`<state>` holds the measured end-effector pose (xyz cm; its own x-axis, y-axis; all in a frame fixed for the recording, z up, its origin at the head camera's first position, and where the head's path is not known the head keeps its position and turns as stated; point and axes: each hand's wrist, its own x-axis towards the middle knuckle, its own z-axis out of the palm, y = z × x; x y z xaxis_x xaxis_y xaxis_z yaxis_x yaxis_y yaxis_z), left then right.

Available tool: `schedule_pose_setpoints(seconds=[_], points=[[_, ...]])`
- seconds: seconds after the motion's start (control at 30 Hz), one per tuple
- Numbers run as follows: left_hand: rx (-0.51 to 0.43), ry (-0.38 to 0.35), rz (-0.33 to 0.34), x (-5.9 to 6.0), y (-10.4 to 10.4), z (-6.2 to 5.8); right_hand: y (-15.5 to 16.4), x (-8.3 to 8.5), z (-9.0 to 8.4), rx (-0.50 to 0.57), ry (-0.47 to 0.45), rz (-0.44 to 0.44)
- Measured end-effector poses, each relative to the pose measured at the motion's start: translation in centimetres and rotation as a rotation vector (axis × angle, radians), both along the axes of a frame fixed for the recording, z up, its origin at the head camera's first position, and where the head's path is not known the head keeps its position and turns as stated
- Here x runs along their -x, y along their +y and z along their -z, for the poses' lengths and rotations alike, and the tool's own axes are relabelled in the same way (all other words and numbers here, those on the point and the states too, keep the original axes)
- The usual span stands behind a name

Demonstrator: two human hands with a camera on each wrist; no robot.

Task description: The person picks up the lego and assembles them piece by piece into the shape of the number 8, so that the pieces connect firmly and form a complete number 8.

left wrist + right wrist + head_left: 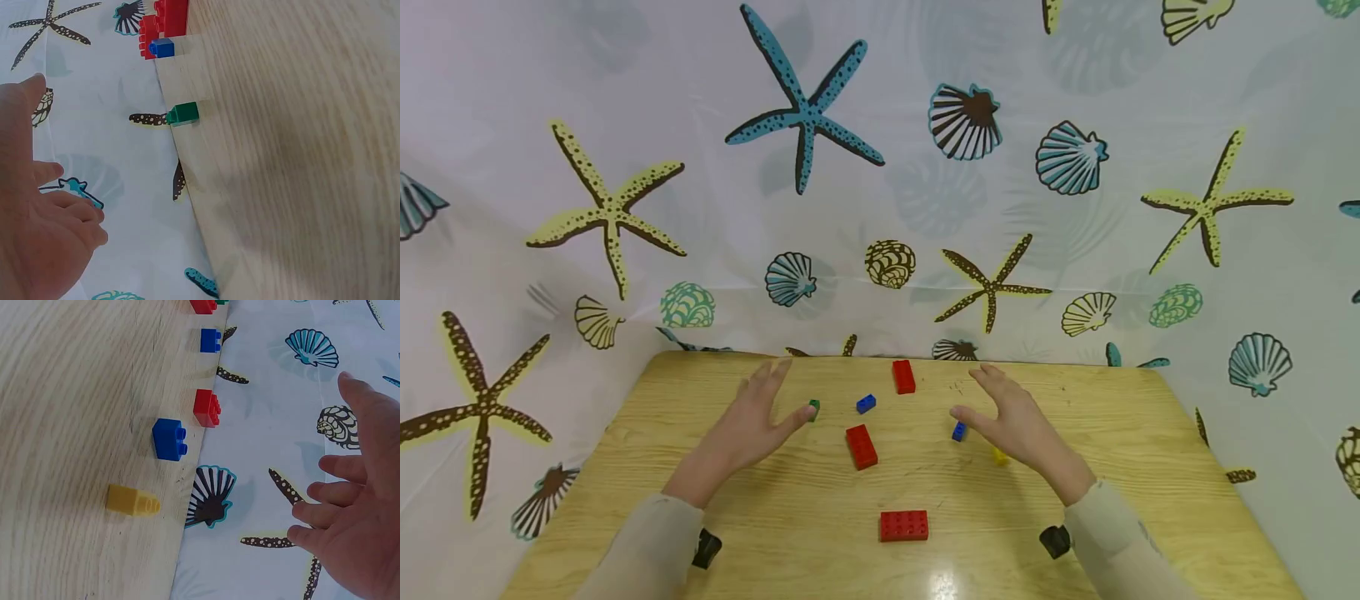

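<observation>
White starfish-and-shell cloth [700,83] for backdrop, light wood table [790,533] under it all.

Near to far: eight-stud red brick [904,526] at front. Yellow brick [1001,457] partly behind the right hand [1018,421], then middle red brick [861,447] and right blue brick [958,432]. Hands hover well apart, fingers loosely extended, neither holding anything; left hand [751,429] is near the green brick [816,407]. Beyond: left blue brick [866,404], far red brick [904,377] at the back.

Progress call: all seven bricks lie separate, none joined or held. Nothing looks completed, so probably all handling is left; can't rule out an end state.

View diffs: head has the left thumb overlapping green; left wrist shows green whole, hand clear of it, no yellow. Right wrist gets yellow and right blue whole, two studs on the blue, hand clear of both. Only head gets all three reds.
</observation>
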<state>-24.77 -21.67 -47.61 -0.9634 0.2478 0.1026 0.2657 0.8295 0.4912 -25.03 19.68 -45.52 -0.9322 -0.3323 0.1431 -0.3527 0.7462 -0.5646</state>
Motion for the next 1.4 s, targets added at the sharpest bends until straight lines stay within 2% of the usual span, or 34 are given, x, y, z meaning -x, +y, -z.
schedule_pose_setpoints(seconds=[0.2,0.37,0.57,0.8,1.07,1.4], points=[[-0.067,0.022,0.01,-0.2,-0.2,0.9,-0.8,-1.5,0.8,0.13,-0.026,-0.02],[-0.105,0.062,-0.004,-0.4,-0.1,1.5,-1.5,-2.7,1.4,0.157,0.006,-0.039],[-0.197,0.122,-0.013,-0.3,0.2,2.1,-2.1,-3.8,2.5,0.211,-0.04,-0.039],[-0.297,0.066,-0.06,-0.2,0.2,2.6,-2.1,-4.5,3.8,0.24,-0.068,-0.044],[-0.33,0.043,-0.08,0.1,-0.1,3.4,-2.3,-5.5,4.7,0.264,-0.129,-0.06],[-0.366,0.026,-0.074,0.5,-0.4,4.4,-2.6,-6.3,6.2,0.284,-0.127,-0.176]])
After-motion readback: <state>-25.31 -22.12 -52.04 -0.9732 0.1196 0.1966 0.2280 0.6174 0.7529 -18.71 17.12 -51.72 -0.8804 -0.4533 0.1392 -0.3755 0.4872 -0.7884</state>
